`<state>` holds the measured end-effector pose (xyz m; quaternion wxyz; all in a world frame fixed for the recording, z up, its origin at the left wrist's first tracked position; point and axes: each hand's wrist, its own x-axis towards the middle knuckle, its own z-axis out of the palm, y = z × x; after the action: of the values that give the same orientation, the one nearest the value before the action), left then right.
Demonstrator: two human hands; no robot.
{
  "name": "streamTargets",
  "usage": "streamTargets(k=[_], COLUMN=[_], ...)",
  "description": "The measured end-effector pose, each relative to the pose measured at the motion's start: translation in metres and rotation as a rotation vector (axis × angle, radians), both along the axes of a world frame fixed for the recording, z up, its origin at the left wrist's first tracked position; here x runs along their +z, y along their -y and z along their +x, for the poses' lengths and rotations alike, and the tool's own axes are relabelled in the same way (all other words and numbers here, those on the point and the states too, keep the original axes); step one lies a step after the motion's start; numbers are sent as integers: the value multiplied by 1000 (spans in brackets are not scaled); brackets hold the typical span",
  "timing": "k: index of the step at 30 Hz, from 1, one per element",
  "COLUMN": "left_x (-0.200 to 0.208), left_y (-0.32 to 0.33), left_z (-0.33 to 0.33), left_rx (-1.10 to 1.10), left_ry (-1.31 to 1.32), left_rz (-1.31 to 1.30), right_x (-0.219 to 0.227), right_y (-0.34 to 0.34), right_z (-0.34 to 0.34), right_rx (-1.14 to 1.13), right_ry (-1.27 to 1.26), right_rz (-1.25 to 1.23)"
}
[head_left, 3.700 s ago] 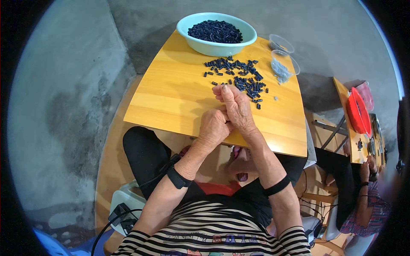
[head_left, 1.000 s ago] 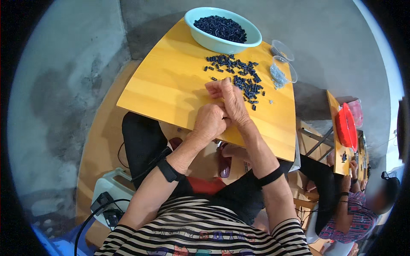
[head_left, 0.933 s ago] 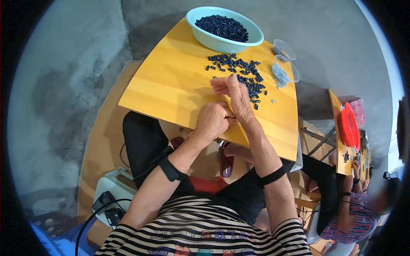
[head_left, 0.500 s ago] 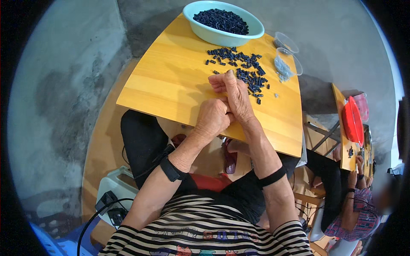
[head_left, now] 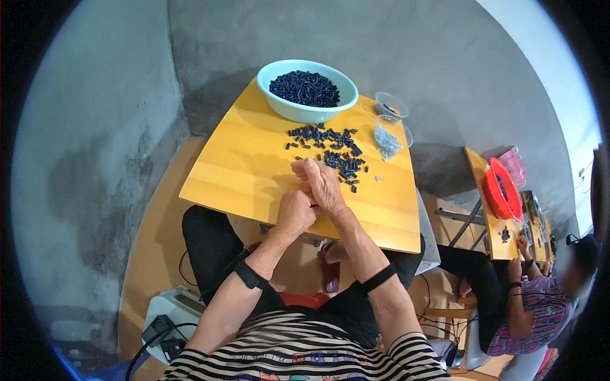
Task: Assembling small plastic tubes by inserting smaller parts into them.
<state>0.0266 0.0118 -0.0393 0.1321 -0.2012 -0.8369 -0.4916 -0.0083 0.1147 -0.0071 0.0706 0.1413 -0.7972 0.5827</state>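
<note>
Both hands meet above the near part of the yellow table. My left hand is closed in a fist, its knuckles against the palm side of my right hand; whatever its fingers hold, if anything, is hidden. My right hand points up and to the left, thumb raised and fingers loosely bent, with nothing visible at their tips. Just beyond it lies a loose scatter of small black cylindrical pieces. A light blue basin filled with similar black pieces stands at the far edge.
Right of the pile, a clear tub of small pale pieces tilts beside another clear tub. At the right, a co-worker sits at another table with a red basin. A pale stool with black devices stands at lower left.
The view has tilted up, so the table and basin sit lower and more to the left in the picture. My hands keep nearly the same pose together.
</note>
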Motion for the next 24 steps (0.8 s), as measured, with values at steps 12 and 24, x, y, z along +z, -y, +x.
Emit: streamTargets(k=[12,24], left_x=[5,13], left_y=[14,22], left_z=[-14,-15], left_rx=[-165,-251], left_ry=[224,329], left_rz=[214,185], right_x=[7,-8], right_y=[-42,-41], right_z=[64,69], right_rx=[19,-114], right_ry=[-339,-549], right_rz=[447,581])
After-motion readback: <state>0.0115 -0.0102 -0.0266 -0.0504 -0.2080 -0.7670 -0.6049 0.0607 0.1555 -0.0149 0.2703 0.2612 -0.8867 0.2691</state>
